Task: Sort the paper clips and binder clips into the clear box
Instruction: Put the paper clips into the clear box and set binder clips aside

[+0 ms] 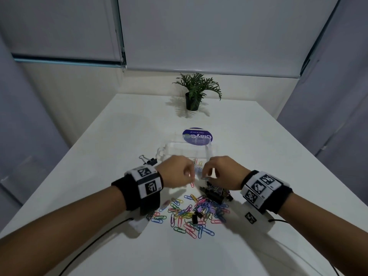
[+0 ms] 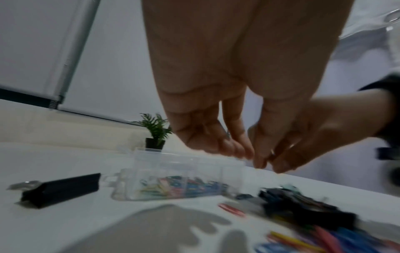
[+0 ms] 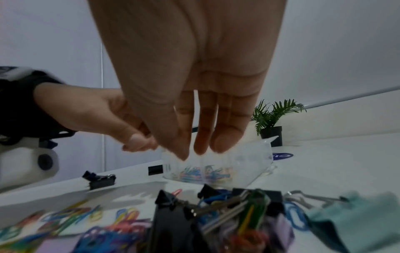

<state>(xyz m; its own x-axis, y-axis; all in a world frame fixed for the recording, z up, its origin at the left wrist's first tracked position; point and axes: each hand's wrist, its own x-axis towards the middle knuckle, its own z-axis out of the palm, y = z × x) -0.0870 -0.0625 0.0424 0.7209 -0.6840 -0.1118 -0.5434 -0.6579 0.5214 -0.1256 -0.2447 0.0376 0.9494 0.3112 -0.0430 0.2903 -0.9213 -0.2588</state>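
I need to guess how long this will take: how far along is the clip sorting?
Early. Done: some coloured paper clips already lie in the clear box. In hand: the left hand and right hand meet over the box's near edge, fingertips pinched, apparently on a small clip; blur hides it. Left: the loose paper clips, the binder clips and one black binder clip apart on the table.

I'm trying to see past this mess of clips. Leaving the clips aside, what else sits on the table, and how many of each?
Potted plant: 1
Clear box: 1
Round blue sticker: 1
Total: 3
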